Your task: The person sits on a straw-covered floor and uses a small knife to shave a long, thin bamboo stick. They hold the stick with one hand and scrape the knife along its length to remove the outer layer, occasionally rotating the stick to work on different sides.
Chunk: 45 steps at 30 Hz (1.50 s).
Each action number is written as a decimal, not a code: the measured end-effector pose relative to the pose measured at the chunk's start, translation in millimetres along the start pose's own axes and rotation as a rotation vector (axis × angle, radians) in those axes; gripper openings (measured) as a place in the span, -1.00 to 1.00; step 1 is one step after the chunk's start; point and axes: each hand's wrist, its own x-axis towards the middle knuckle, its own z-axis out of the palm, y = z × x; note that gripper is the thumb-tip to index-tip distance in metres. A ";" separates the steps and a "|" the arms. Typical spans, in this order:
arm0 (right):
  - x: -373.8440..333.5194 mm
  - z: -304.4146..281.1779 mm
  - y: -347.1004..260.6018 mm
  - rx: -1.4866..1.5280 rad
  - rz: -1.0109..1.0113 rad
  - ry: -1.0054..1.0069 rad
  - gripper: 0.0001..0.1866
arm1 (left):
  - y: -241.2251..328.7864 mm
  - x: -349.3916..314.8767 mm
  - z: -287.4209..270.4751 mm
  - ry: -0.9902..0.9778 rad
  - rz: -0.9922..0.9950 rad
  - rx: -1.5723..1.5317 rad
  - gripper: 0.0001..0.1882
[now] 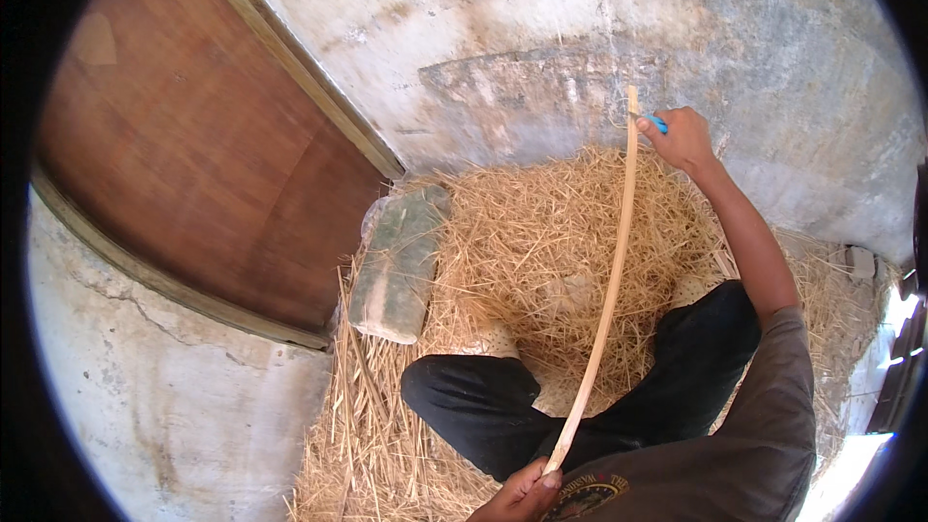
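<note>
While left fingers [549, 480] grip lower end of pale strip [612, 290], blue handle [658, 124] in right fingers [680, 122], near strip's top

Stained wall [522, 0], apparently wooden door [213, 126]

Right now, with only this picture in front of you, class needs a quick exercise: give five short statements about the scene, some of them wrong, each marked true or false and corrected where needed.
1. The left hand grips the lower end of a long, pale, wood-coloured strip. True.
2. The right hand is empty. False: it holds a small blue-handled tool near the strip's upper end.
3. Loose straw-coloured shavings lie heaped in front of the person. True.
4. The large reddish-brown panel stands at the picture's right. False: it is at the left.
5. The person's trousers are white. False: they are black.
</note>
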 end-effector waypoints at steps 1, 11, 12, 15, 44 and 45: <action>7.3 2.7 8.0 -0.020 0.012 0.040 -0.16 | -0.5 -1.9 4.6 0.017 -0.024 -0.050 -0.77; -19.2 17.1 35.9 0.157 0.233 -0.059 -0.11 | -4.3 5.4 -12.7 0.116 0.077 -0.195 -0.77; -50.7 21.5 4.2 0.258 0.078 0.003 -0.11 | -12.2 12.7 -20.9 0.132 0.116 -0.044 -0.77; -112.9 10.0 -71.3 0.330 -0.335 -0.220 -0.46 | 4.7 28.3 -18.9 0.184 0.234 0.022 -0.73; -141.2 8.2 -150.0 0.166 -0.604 -0.405 -0.18 | 16.2 14.7 -2.6 0.504 0.478 0.774 -0.55; -137.6 8.9 -148.6 0.143 -0.614 -0.362 -0.19 | 14.9 16.1 -2.0 0.504 0.512 0.786 -0.55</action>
